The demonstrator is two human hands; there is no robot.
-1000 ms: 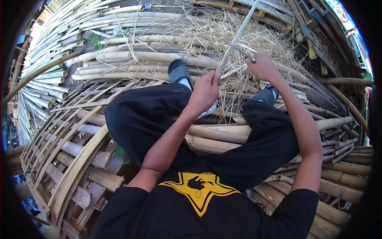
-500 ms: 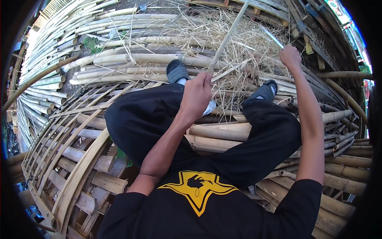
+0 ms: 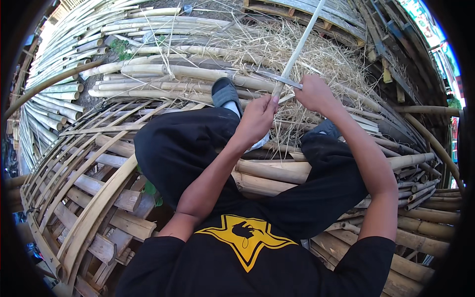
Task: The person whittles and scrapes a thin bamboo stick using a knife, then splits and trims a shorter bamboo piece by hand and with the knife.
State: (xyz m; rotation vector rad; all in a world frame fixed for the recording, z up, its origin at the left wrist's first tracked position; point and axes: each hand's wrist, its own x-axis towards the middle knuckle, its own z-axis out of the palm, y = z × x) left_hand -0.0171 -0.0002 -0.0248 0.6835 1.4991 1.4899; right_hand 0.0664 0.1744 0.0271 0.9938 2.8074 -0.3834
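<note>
My left hand is closed around the near end of a long, pale bamboo strip, which slants up and away to the far edge of the view. In my right hand is a knife, gripped by a handle that my fingers hide. Its blade points left and lies across the strip, just beyond my left fingers. The two hands are close together, above the gap between my feet. Under the strip lies a heap of thin bamboo shavings.
Bamboo poles lie in rows ahead, with more stacked at far left. A lattice of split bamboo stands at my left. Split lengths lie between my legs. A wooden pallet and timber are at the back right.
My right hand has swung left and nearer, bringing the knife from out on the right onto the strip. My left hand has shifted slightly right with the strip.
</note>
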